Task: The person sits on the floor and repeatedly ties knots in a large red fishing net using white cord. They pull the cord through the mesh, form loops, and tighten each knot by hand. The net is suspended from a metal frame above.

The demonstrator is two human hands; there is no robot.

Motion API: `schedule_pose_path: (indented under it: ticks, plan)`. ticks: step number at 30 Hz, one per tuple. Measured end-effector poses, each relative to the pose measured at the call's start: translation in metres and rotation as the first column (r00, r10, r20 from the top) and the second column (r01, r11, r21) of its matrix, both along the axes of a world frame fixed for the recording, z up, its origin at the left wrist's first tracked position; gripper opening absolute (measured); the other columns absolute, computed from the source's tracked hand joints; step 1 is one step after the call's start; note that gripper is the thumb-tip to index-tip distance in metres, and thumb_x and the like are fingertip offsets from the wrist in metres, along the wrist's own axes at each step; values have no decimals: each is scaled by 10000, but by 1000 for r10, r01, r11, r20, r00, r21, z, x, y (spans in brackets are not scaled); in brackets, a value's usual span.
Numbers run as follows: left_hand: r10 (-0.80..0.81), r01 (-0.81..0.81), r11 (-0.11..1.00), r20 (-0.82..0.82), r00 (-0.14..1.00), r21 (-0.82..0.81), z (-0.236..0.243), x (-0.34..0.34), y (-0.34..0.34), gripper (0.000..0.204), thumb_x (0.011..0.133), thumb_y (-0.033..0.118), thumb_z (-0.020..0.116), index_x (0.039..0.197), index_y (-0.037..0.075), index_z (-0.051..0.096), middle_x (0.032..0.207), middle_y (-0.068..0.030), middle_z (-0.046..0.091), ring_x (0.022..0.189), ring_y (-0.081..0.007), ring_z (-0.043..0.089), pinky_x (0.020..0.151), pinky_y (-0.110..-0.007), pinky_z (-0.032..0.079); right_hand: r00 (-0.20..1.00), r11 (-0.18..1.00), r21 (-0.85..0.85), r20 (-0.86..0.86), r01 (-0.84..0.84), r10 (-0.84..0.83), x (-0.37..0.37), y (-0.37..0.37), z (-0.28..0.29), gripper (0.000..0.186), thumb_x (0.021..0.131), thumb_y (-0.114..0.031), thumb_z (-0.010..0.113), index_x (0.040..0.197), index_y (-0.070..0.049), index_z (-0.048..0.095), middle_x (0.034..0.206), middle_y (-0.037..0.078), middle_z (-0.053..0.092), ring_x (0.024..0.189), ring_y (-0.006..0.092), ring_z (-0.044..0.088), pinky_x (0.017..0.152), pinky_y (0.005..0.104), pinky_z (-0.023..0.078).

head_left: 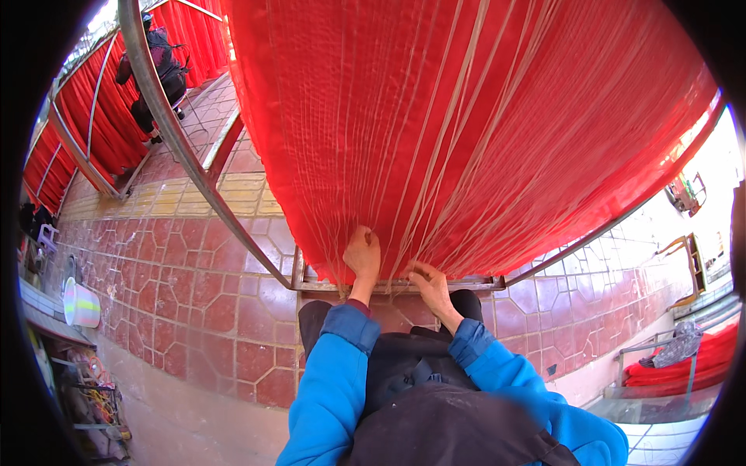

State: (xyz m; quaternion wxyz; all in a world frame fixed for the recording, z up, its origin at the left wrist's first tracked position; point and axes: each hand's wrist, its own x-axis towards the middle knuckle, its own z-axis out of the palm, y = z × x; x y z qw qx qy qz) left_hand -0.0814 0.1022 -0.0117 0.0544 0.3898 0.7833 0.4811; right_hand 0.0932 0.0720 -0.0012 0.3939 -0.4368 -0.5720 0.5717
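Two bare hands at the threads along the lower edge of a red cloth

The red cloth [388, 101] hangs ahead of the person and narrows toward the lap. Pale threads [443, 155] run down over its face and gather toward its lower edge. A metal frame [167, 124] surrounds it, with a gap between its left edge and the curved side rail. The frame's bottom bar passes just under its lower edge, close to the wearer's knees, leaving little room there.

The left hand [363, 255] is in front of the cloth, near its lower edge, fingers curled in toward the thumb. The right hand [432, 286] is lower and to the right, fingers bent and partly spread, tips among the threads. A narrow space separates the hands. Whether either has hold of a thread cannot be told.

Left of the cloth, paving [183, 311] extends to a pale bucket [81, 304]. Beyond its upper left is a seated person [159, 74], partly covered by the rail.

The cloth's top is cut off by the picture's edge. The left fingertips are hidden by the hand; single threads at both hands are too fine to follow.
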Motion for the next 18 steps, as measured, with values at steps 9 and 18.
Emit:
schedule_pose_path:
  ticks: [9,18]
  plan:
    - [-91,80,981,54,994,178,1,23,-71,63,800,98,642,809,63,590,606,-93,534,521,-219,521,507,-341,408,966,986,132,247,-106,70,-30,3,24,279,877,-155,607,1056,55,646,918,100,681,808,131,625,707,266,501]
    - [-226,197,951,105,968,239,10,38,-103,72,841,69,612,899,34,590,634,-70,543,550,-157,527,515,-304,415,987,995,-61,134,-82,90,-52,-6,27,233,871,-173,618,942,39,685,776,78,680,693,101,609,597,246,485]
